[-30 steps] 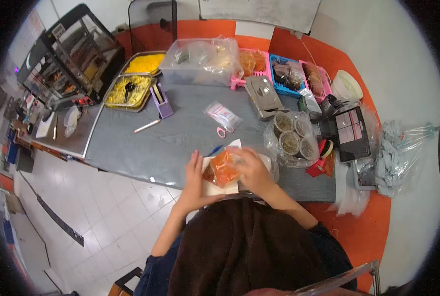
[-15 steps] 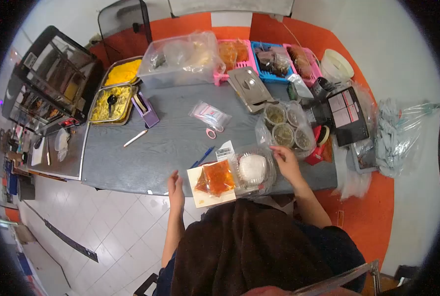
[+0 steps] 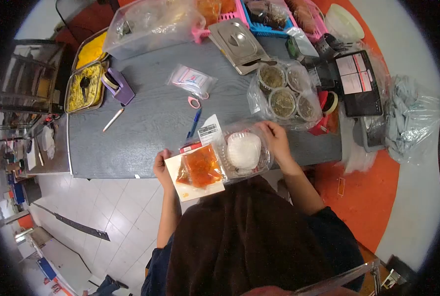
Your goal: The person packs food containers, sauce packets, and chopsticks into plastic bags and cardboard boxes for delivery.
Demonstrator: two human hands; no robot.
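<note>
A clear plastic clamshell container [image 3: 260, 164] with a rounded white mass [image 3: 243, 150] inside lies near the table's front edge. My right hand [image 3: 278, 140] curls its fingers over the container's right rim. Left of it, a clear packet of orange-red sauce [image 3: 202, 166] rests on a cream card [image 3: 188, 193], which juts over the edge. At the card's upper left corner, my left hand [image 3: 162, 166] is closed with bent fingers on it. Behind these are a printed paper slip [image 3: 210, 129], a blue pen [image 3: 194, 122] and pink-handled scissors [image 3: 194, 102].
Clear-lidded tubs [image 3: 282, 102] in a plastic bag stand to the right, beside a red tape dispenser [image 3: 323, 118]. A steel lid [image 3: 237, 42] lies at the back. Leftward are a purple tape dispenser [image 3: 123, 92], a white marker [image 3: 113, 120] and a yellow food tray [image 3: 77, 96].
My left hand has come in from beside the card to its corner, its fingers now bent. My right hand stays at the container's rim. The view has shifted, with table items appearing higher.
</note>
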